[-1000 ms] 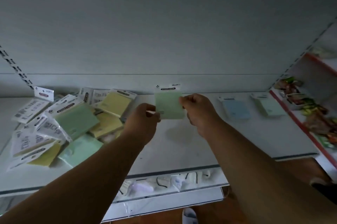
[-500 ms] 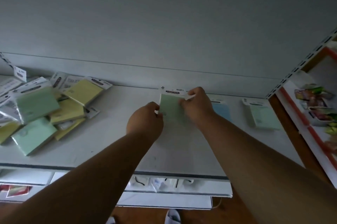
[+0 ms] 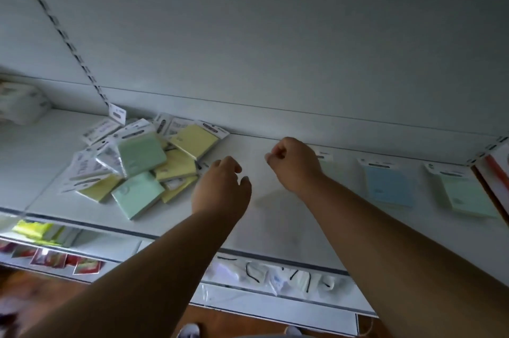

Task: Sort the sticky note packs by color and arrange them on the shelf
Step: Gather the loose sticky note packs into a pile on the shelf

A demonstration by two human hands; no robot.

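Yellow and green sticky note packs point(image 3: 143, 164) in clear wrap with white header cards lie heaped at the left of the white shelf point(image 3: 275, 230), a blue pack point(image 3: 389, 186) and a pale green pack point(image 3: 468, 194) flat at right, while the left hand point(image 3: 220, 189) hovers loosely open and empty and the right hand point(image 3: 293, 164) hangs curled, empty, below a grey back panel point(image 3: 275, 34).

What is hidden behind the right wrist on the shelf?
A pale green pack lies there on the shelf, only its edge and white header showing; the right hand covers the rest.

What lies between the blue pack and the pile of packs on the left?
In the head view, both hands: left hand nearer the pile, right hand nearer the blue pack, partly covering a pale green pack.
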